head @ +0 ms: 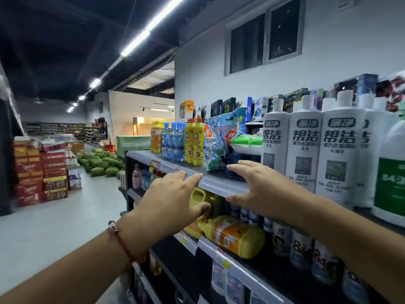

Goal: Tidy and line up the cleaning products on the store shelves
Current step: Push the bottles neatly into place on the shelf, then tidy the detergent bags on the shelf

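Note:
Both my hands reach toward the front edge of the top shelf (175, 163), fingers straight and spread, holding nothing. My left hand (175, 194) hovers just below the shelf lip, above a yellow jug (200, 197). My right hand (256, 189) lies at the shelf edge in front of a blue detergent bag (223, 137) that leans against a green pack (246, 140). White cleaner bottles (304, 150) stand in a row to the right. Yellow bottles (194, 143) and blue bottles (173, 141) stand further left. On the lower shelf a yellow-orange bottle (236, 235) lies on its side.
A large white jug with a green label (392, 172) stands at the far right. Boxes (258, 108) line the wall behind the shelf. Small bottles (302, 249) fill the lower shelf. In the aisle to the left lie watermelons (98, 163) and stacked red cartons (41, 172).

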{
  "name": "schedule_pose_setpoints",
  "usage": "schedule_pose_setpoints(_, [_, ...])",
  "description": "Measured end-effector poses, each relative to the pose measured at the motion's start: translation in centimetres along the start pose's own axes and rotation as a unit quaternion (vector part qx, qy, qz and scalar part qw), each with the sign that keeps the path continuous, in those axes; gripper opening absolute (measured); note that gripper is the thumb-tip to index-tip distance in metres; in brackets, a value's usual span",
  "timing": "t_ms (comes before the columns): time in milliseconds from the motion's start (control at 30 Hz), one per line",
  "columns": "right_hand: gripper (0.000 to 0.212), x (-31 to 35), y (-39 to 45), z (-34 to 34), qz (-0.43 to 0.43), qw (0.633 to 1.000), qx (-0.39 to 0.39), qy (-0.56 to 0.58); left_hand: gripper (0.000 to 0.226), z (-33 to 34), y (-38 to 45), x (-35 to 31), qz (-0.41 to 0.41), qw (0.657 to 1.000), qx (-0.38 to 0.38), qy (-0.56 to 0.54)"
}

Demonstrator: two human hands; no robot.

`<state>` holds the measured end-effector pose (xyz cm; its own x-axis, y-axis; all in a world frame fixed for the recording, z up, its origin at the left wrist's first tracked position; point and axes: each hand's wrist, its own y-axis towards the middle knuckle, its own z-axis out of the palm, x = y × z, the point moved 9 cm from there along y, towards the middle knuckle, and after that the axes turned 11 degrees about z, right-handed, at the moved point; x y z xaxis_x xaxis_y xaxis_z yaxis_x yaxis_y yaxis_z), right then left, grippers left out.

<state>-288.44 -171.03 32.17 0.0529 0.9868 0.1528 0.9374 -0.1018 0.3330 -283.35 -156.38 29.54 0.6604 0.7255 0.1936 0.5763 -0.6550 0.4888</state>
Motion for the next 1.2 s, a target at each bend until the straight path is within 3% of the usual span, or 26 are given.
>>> schedule_pose_setpoints(300, [0.087,-2.4,10.1,1.0,0.011,0.998,-0.052,-0.024,0.081,3.3,9.1,3.9,0.027,1.0,-0.014,0.007])
schedule_pose_setpoints(633, [0.08,-4.6,18.1,2.8,0.087,0.991,-0.057,-0.084,0.081,9.6,20.0,7.0,0.097,0.994,-0.02,-0.034])
schedule_pose_setpoints(833, [0.072,-6.8,23.8,2.1,0.197,0.97,-0.08,-0.12,0.079,11.1,27.3,7.4,0.178,0.979,-0.091,-0.052])
schedule_pose_setpoints(1000, [0.072,-10.5,28.6,2.0,0.34,0.921,-0.093,-0.166,0.07,11.8,31.8,7.6,0.26,0.949,-0.167,-0.054])
schedule_pose_setpoints(1133, [0.066,-13.3,29.9,2.8,0.429,0.889,-0.071,-0.148,0.069,14.7,34.7,8.8,0.263,0.951,-0.153,-0.059])
schedule_pose_setpoints(1200, [0.059,-14.1,29.7,2.7,0.448,0.873,-0.105,-0.163,0.068,15.9,35.2,9.4,0.264,0.951,-0.145,-0.075])
